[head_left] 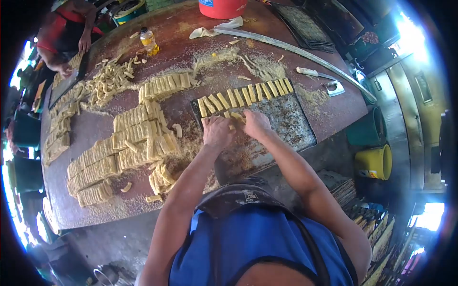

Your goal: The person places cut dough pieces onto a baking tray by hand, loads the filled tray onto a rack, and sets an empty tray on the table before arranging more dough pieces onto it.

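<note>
A dark baking tray [288,125] lies on the table in front of me, with a row of pale dough sticks [249,94] laid side by side along its far edge. My left hand [217,131] is over the tray's left side, its fingers closed around short dough pieces. Close beside it, my right hand [256,125] pinches the end of a dough stick [237,117] that lies between the two hands. Fingertips of both hands are partly hidden. Left of the tray stand stacked blocks of cut dough sticks [138,121].
Loose dough scraps [107,83] and an oil bottle [149,41] lie farther left. A long metal bar [286,46], a knife [310,72] and a scraper [335,88] are to the right. A red bucket [222,8] stands at the back. Another person [67,33] works at the far left.
</note>
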A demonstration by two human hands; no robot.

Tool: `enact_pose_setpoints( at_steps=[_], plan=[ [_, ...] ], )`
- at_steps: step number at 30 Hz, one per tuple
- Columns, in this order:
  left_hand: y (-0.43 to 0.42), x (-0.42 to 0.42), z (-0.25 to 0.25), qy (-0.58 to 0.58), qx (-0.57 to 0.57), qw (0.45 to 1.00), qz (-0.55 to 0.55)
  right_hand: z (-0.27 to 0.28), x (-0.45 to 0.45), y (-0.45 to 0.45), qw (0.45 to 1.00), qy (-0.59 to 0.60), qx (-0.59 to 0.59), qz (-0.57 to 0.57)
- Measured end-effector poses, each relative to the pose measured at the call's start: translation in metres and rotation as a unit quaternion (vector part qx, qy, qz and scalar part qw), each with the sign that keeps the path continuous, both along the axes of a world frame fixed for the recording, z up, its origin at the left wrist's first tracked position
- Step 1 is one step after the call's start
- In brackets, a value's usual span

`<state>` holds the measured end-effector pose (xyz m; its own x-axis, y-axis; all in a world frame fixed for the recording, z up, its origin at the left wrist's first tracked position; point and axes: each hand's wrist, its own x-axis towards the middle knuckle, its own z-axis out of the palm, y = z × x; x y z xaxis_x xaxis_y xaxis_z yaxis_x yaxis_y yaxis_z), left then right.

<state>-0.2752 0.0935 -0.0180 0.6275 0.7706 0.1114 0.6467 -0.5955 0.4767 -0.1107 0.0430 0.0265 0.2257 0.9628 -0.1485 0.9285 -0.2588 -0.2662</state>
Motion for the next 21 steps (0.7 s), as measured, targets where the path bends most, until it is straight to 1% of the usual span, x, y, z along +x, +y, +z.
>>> enact_pose_setpoints(
  at_steps=[1,4,8,9,10,11,12,14,15,16,18,19,20,21],
  plan=[
    [0.000,-0.001,-0.001,-0.013,0.030,0.999,0.005,0.005,-0.003,-0.001,1.000,0.006,-0.005,-0.010],
    [0.003,-0.002,0.000,0.004,0.041,0.999,-0.003,-0.015,-0.003,-0.002,1.000,-0.030,-0.001,-0.005],
    [0.000,-0.003,0.000,-0.001,0.020,1.000,0.002,-0.020,0.004,0.002,0.999,-0.025,-0.041,-0.008],
    [0.000,-0.003,0.000,-0.023,0.024,0.999,0.006,-0.018,0.015,0.005,0.995,0.079,-0.033,-0.040],
    [-0.001,-0.003,0.004,-0.045,0.030,0.999,0.010,-0.012,0.023,0.009,0.980,0.183,-0.024,-0.071],
    [-0.004,0.000,0.008,-0.043,0.036,0.998,0.023,-0.006,0.030,0.011,0.981,0.166,-0.035,-0.091],
    [-0.006,0.007,0.012,-0.041,0.036,0.998,0.028,-0.009,0.040,0.014,0.981,0.168,-0.037,-0.087],
    [-0.011,0.023,0.016,-0.006,0.018,1.000,0.020,-0.016,0.059,0.018,0.997,0.058,-0.013,-0.040],
    [-0.013,0.033,0.013,-0.004,0.022,0.999,0.030,-0.016,0.063,0.017,0.996,0.076,-0.033,-0.025],
    [-0.014,0.040,0.011,0.001,0.023,0.999,0.038,-0.019,0.067,0.016,0.996,0.081,-0.033,-0.016],
    [-0.016,0.051,0.006,0.013,0.016,0.997,0.073,-0.026,0.073,0.013,0.991,0.132,-0.032,0.018],
    [-0.016,0.054,0.004,0.005,0.033,0.995,0.098,-0.030,0.075,0.013,0.989,0.139,-0.031,0.027],
    [-0.012,0.055,0.002,0.009,0.028,0.995,0.099,-0.034,0.078,0.014,0.988,0.150,-0.036,0.028],
    [-0.013,0.057,0.004,0.014,0.020,0.995,0.098,-0.035,0.080,0.015,0.991,0.128,-0.035,0.033]
  ],
)
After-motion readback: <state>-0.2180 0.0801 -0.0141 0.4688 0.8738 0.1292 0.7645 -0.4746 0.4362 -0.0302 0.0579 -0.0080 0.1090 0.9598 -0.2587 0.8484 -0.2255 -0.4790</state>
